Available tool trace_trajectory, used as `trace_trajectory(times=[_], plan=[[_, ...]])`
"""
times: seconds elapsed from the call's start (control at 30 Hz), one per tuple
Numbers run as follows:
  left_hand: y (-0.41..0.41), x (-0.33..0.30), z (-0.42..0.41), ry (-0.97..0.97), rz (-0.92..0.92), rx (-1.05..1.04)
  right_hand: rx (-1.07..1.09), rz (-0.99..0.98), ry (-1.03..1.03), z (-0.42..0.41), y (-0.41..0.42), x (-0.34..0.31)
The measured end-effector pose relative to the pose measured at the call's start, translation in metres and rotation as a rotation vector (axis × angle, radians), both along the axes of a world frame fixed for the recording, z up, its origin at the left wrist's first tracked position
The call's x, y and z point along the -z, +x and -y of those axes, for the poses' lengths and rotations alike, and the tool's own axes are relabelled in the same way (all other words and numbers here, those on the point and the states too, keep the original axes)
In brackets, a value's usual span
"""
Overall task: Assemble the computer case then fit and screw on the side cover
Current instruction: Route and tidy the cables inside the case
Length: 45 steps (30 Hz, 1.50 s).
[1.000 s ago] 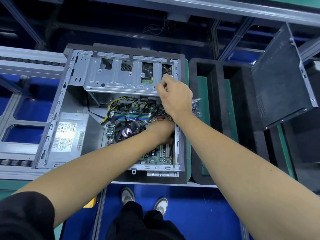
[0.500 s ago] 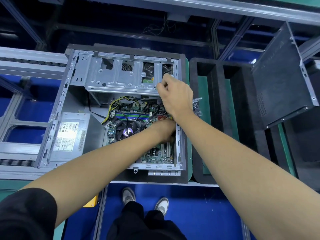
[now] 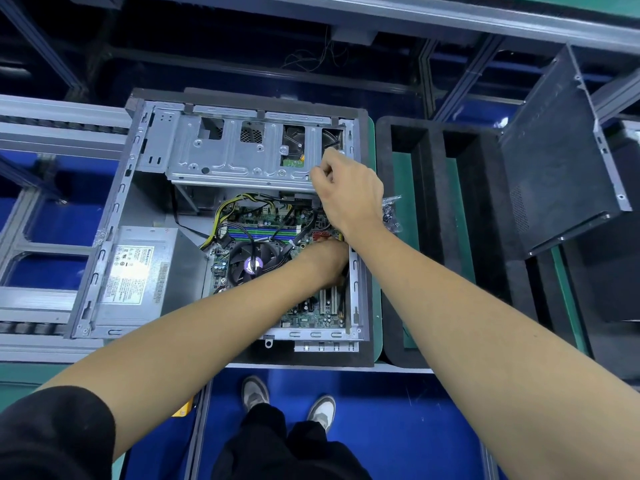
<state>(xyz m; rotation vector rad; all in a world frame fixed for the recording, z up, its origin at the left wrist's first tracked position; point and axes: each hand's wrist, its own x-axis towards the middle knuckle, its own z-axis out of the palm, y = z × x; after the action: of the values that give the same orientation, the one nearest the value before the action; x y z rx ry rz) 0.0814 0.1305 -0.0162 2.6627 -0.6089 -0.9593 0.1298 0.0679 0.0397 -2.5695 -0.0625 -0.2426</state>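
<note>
A single wide-angle camera sits on the person's head and looks forward and steeply down, so that the open grey metal computer case (image 3: 180,209) lying on its side fills the middle of the view, close below. Both bare forearms enter from the lower corners, and the grey shoes (image 3: 287,400) on the blue floor (image 3: 398,427) show at the bottom edge. Straight rails bend near the borders.

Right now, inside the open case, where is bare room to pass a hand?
Bare grey floor lies between the power supply, the drive cage and the motherboard. By the case's right wall it is crowded: the left hand and right hand work among cables.
</note>
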Motion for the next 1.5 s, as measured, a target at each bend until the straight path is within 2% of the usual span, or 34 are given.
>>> trace_trajectory(times=[0.13,0.3,0.63,0.87,1.2,1.37,1.5], plan=[[0.001,0.0,-0.002,-0.037,0.007,-0.037,0.0,0.004,-0.004,0.0,0.0,0.001],[0.01,0.003,-0.01,-0.044,-0.075,-0.02,-0.005,0.011,-0.015,0.001,0.0,0.002],[0.0,0.005,-0.015,-0.103,-0.01,-0.14,-0.021,0.004,-0.063,0.0,0.001,0.002],[-0.001,0.003,-0.022,-0.15,-0.117,-0.164,-0.006,0.012,-0.057,-0.001,0.002,0.003],[0.0,0.005,-0.031,-0.364,-0.207,-0.583,-0.018,0.027,-0.068,0.001,0.004,0.009],[-0.005,0.005,-0.034,-0.408,-0.248,-0.651,-0.008,0.013,-0.084,0.001,0.004,0.009],[-0.007,-0.001,-0.037,-0.391,-0.267,-0.598,0.001,0.008,-0.076,0.001,0.004,0.008]])
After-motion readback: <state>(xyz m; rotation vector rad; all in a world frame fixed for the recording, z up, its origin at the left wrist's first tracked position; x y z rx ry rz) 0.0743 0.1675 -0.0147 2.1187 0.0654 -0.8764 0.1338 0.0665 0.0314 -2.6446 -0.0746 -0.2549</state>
